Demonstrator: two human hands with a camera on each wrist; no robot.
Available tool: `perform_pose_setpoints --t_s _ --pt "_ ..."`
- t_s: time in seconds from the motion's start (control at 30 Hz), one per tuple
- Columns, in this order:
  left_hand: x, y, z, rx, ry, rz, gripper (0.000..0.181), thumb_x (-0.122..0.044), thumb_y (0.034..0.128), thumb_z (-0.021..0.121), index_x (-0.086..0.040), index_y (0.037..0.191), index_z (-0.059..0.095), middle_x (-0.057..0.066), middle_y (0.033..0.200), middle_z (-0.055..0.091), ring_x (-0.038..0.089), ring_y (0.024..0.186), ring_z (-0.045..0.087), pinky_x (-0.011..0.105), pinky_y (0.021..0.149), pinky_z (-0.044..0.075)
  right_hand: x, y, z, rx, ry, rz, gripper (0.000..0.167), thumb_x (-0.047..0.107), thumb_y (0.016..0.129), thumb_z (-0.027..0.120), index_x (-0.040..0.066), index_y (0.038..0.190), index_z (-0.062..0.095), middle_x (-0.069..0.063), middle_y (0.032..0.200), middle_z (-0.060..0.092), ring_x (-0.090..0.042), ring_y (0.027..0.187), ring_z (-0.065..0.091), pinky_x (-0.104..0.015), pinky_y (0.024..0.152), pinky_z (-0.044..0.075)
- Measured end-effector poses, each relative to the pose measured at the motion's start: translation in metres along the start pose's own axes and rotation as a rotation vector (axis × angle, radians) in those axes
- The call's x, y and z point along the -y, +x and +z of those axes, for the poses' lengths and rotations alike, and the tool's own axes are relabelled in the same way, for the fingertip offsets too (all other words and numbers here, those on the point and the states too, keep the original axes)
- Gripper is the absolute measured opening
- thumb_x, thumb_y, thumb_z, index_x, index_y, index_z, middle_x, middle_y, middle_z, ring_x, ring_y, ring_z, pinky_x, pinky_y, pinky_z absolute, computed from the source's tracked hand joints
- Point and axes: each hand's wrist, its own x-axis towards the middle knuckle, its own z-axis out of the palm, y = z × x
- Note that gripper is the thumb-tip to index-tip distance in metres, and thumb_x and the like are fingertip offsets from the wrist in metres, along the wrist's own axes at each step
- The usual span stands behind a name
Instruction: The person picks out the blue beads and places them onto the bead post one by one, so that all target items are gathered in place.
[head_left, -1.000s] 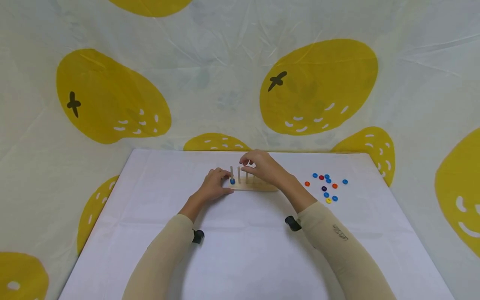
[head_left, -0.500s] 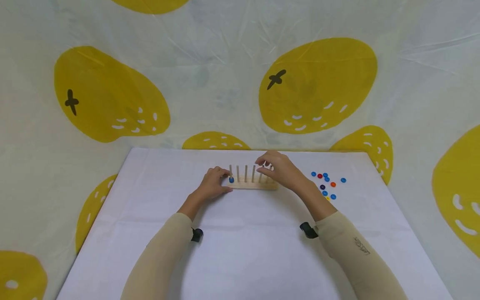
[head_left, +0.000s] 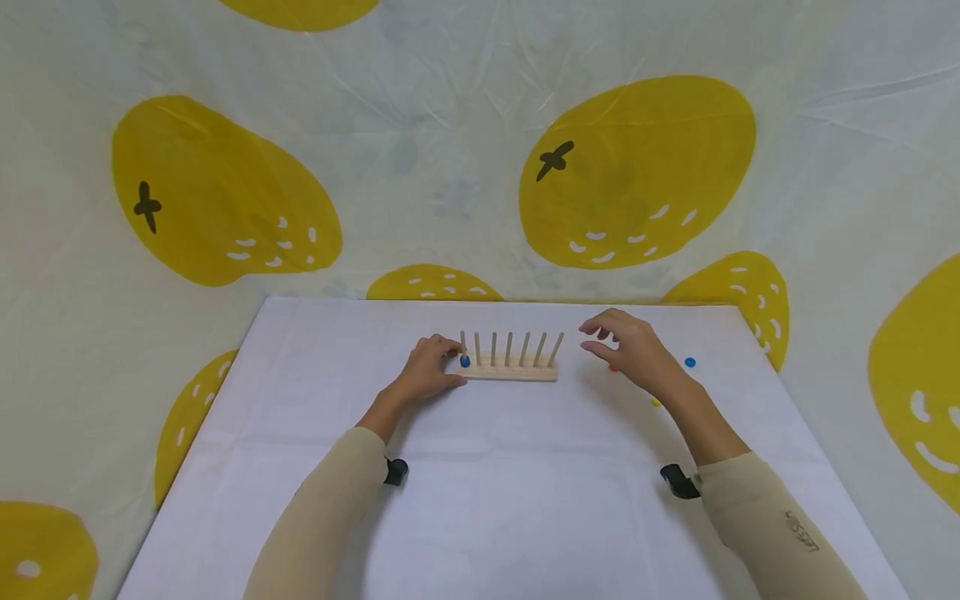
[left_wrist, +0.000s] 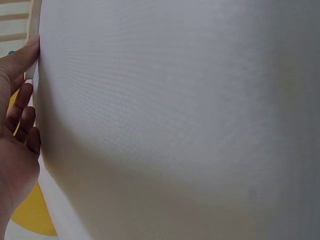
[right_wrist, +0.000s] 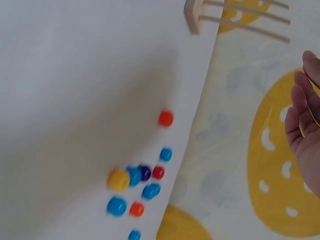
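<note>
A wooden peg rack (head_left: 517,375) with several upright pegs stands near the table's far edge. My left hand (head_left: 426,371) grips its left end, thumb at the front and fingers behind. In the left wrist view, the thumb (left_wrist: 22,57) presses on the base's edge. Low on the leftmost peg sits a blue bead (head_left: 465,362). To the right of the rack, my right hand (head_left: 630,350) hovers above the table, fingers loosely bent and nothing between them. An orange bead (right_wrist: 166,118) and a yellow bead (right_wrist: 118,180) lie below it among others.
Several loose beads, including a dark purple bead (right_wrist: 145,173) and a red bead (right_wrist: 158,172), lie scattered on the white table (head_left: 487,500). The right forearm hides most of them in the head view. A fruit-patterned cloth (head_left: 435,183) hangs behind the table.
My right hand has moved right, from over the pegs to above the loose beads. The left hand has stayed at the rack's left end, and the blue bead remains on its peg.
</note>
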Motion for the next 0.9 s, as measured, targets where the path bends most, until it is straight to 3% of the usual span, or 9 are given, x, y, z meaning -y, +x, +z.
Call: perform_pose_setpoints --t_s 0.23,0.57,0.9 --pt "0.000 0.001 0.001 0.003 0.013 -0.002 0.058 -0.029 0.0818 0.089 -0.013 0.133 0.066 0.007 0.126 0.062 0.027 0.118 0.051 0.044 0.106 0.043 -0.032 -0.032 -0.014 -0.009 -0.065 0.080 0.025 0.007 0.087 0.082 0.007 0.110 0.073 -0.009 0.106 0.073 -0.026 0.089 0.067 -0.047 0.075 0.058" --pt "0.000 0.000 -0.002 0.007 0.013 -0.010 0.059 -0.029 0.0816 0.090 -0.013 0.133 0.066 0.007 0.125 0.061 0.026 0.119 0.051 0.044 0.106 0.043 -0.068 -0.075 -0.020 0.042 -0.055 0.292 0.028 0.012 0.091 0.079 0.005 0.117 0.072 -0.008 0.103 0.073 -0.023 0.091 0.061 -0.019 0.075 0.050" --pt "-0.001 0.000 -0.002 0.010 -0.011 -0.005 0.058 -0.028 0.0821 0.089 -0.013 0.133 0.066 0.007 0.125 0.061 0.026 0.119 0.050 0.045 0.106 0.043 -0.092 -0.107 -0.020 0.109 -0.050 0.393 0.030 0.018 0.093 0.078 0.003 0.119 0.071 -0.010 0.103 0.072 -0.024 0.092 0.061 -0.010 0.074 0.046"
